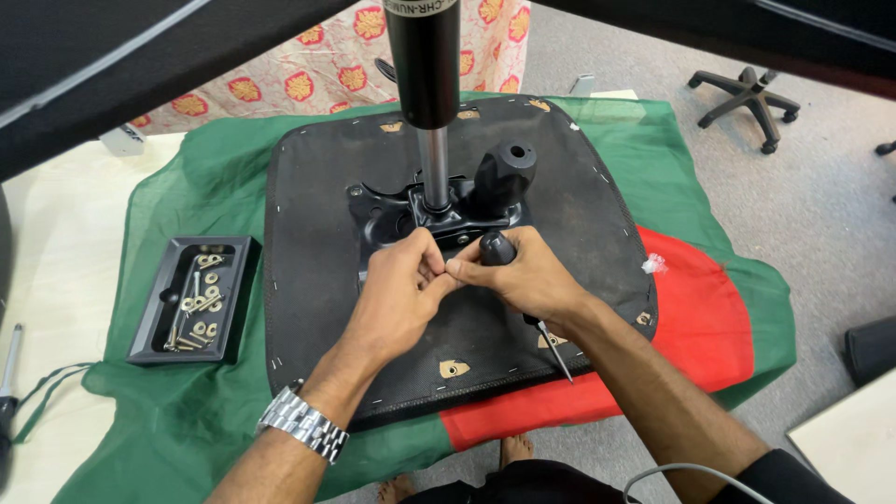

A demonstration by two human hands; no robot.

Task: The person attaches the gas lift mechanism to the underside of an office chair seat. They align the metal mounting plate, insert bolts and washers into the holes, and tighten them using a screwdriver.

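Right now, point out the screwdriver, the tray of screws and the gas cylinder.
screwdriver [497, 248], head view, on its black handle.
tray of screws [149, 322], head view, on its left wall.
gas cylinder [423, 65], head view, on its black upper tube.

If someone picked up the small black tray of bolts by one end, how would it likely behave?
The black tray looks like rigid moulded plastic, so it probably would not flex. The loose bolts and washers would likely slide and rattle toward the low end. Being shallow, it might spill if tipped far, and the metal probably makes it heavy for its size.
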